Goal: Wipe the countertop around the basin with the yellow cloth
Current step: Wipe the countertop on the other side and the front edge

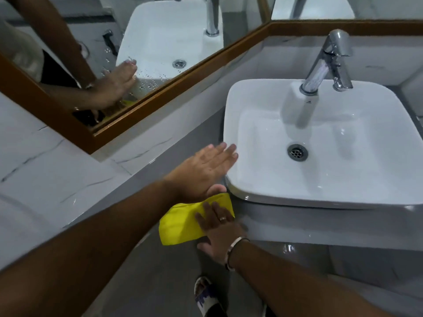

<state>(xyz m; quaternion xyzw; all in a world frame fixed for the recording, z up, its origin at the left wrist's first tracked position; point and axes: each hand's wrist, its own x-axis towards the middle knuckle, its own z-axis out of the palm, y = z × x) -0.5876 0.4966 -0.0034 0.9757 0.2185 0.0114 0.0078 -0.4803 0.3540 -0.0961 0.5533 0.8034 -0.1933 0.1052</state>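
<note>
Right hand point(217, 234) flat, fingers spread, pressing the folded yellow cloth point(183, 225) onto the grey tabletop point(160, 170) near its front edge, just off the front-left corner of the white square ceramic basin point(320, 179). Left hand point(203, 170) open, fingers straight and together, laid against the basin's left wall. Chrome tap point(327, 62) at the basin's back rim.
</note>
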